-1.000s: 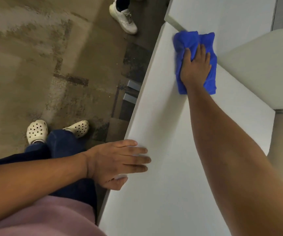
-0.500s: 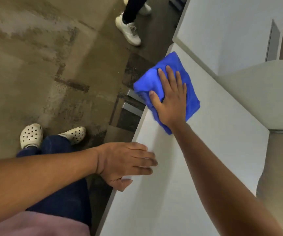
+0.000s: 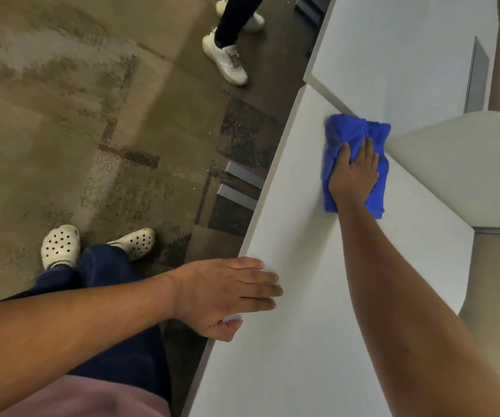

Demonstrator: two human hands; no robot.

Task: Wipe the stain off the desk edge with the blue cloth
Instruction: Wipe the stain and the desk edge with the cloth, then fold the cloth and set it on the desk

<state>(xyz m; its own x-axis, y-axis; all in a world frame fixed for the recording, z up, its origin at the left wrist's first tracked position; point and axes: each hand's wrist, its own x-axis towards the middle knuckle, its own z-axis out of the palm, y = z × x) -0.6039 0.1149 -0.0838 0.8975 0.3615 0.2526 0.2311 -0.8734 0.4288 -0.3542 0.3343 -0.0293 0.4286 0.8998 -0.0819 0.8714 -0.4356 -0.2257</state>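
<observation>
A crumpled blue cloth lies on the white desk, far along it by the partition. My right hand presses flat on the cloth, arm stretched out over the desktop. My left hand rests flat on the desk's near left edge, fingers together, thumb hooked under the rim, holding nothing. No stain shows on the surface from here.
A grey-white partition rises right of the cloth. A second white desk adjoins beyond. Another person's legs and white sneakers stand on the floor at the far left. My feet in white clogs are below left.
My right hand has slid the cloth from the desk's left edge back inward to the right, against the partition. My left hand stayed in place.
</observation>
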